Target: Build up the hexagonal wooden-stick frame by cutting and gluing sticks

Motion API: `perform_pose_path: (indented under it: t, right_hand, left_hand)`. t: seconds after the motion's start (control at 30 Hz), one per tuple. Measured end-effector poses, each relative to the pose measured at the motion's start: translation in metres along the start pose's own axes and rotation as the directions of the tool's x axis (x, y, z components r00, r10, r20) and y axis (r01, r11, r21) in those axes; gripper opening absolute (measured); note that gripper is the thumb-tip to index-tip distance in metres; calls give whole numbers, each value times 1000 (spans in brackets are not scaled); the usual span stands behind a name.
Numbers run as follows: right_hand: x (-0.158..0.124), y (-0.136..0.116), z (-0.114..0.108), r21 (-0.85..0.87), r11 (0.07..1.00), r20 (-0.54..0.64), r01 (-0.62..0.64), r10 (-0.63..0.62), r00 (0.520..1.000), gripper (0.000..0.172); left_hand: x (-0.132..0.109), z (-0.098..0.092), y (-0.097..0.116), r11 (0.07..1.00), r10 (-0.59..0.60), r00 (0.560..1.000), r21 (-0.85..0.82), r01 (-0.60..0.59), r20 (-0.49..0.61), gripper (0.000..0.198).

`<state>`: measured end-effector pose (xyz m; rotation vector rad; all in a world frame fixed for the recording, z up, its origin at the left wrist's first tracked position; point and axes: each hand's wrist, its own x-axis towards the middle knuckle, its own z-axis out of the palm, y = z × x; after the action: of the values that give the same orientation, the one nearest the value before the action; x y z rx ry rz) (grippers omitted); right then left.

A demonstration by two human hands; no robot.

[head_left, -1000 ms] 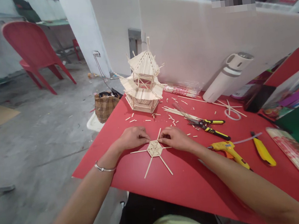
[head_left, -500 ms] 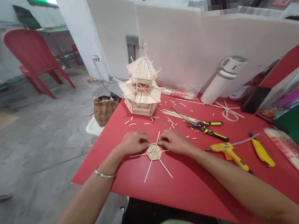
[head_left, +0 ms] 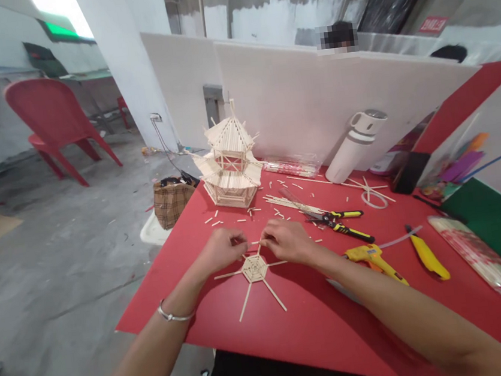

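Note:
A small hexagonal web of pale wooden sticks (head_left: 255, 268) lies flat on the red table, long spokes reaching out from its centre. At its far side, my left hand (head_left: 226, 248) is closed in a pinch, and my right hand (head_left: 286, 241) pinches opposite it. Between the fingertips runs a short wooden stick (head_left: 253, 243), just beyond the web's outer ring and across the far spokes. Part of those spokes is hidden by my fingers. Behind my hands stands a two-tiered stick pagoda (head_left: 231, 165).
Right of my hands lie black-and-yellow cutting pliers (head_left: 345, 226), a yellow glue gun (head_left: 374, 258) and a yellow-handled cutter (head_left: 429, 257). Cut stick scraps surround loose sticks (head_left: 295, 202). A white bottle (head_left: 354, 147) leans near the partition (head_left: 295, 104). Packed sticks (head_left: 482, 255) lie far right.
My hands have shifted slightly away from the web's outer ring, the short stick between them, leaving a small gap. The camera view has tilted up; the web stays on the table.

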<state>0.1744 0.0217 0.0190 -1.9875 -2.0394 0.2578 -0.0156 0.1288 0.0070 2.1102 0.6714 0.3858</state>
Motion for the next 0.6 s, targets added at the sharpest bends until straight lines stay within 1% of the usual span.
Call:
perform_pose_path:
  t: [0.1, 0.23, 0.33, 0.5, 0.6]
  right_hand:
    - [1, -3, -11, -11, 1000, -15, 10, -10, 1000, 14]
    - [-2, -8, -26, -14, 1000, -33, 22, -23, 999, 13]
    - [-6, -12, -36, -13, 1000, -48, 23, -24, 999, 13]
    - [-13, -17, -47, 1, 1000, -85, 21, -20, 996, 14]
    - [-17, -18, -51, 16, 1000, -101, 20, -18, 995, 16]
  left_hand:
    - [0, 3, 10, 1000, -13, 996, 1, 13, -88, 13]
    - [1, 4, 21, 1000, 5, 984, 1, -5, -177, 14]
    - [1, 2, 31, 999, 38, 983, 21, -34, -178, 12]
    - [-3, -1, 49, 975, 176, 974, 158, -153, -142, 15]
    - [-5, -1, 55, 965, 204, 970, 193, -176, -136, 17]
